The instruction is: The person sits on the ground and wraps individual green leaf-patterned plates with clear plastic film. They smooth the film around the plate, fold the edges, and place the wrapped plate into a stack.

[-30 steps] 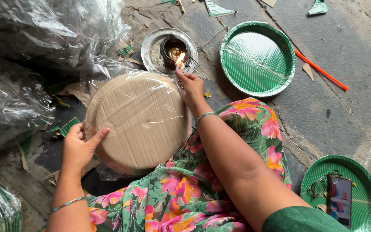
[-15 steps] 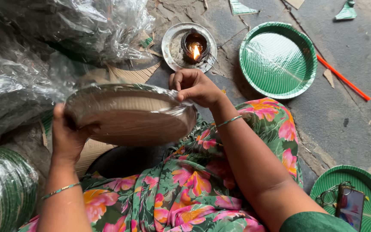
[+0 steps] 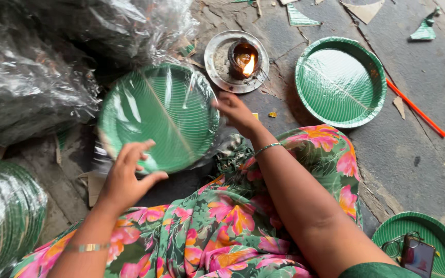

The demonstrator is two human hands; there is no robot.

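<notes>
- Grey stone floor, cracked and littered with paper scraps, carries everything; the person sits on it in a flowered dress.
- Clear plastic sheeting is heaped at far left, and a wrapped stack of green plates lies at near left.
- A green plate pack, sleeved in clear film, is held tilted just above the lap, its green face turned up toward the camera.
- The left hand presses flat against the pack's near rim, fingers spread; its grip is loose, a steadying touch more than a clasp.
- The right hand pinches the film at the pack's right edge, grip closed on the plastic there.
- An oil lamp burns in a metal dish just beyond the right hand, flame lit.
- A second green plate lies flat at far right, with an orange stick beside it.
- Another plate at near right holds a phone and spectacles.
- Judging by the pose, the step in hand looks like sealing the film around the pack, with the loose edge gathered at the right.
- A next move would call for keeping the pinched film taut and the fingers clear of the flame, since thin plastic shrinks and melts fast near heat.
</notes>
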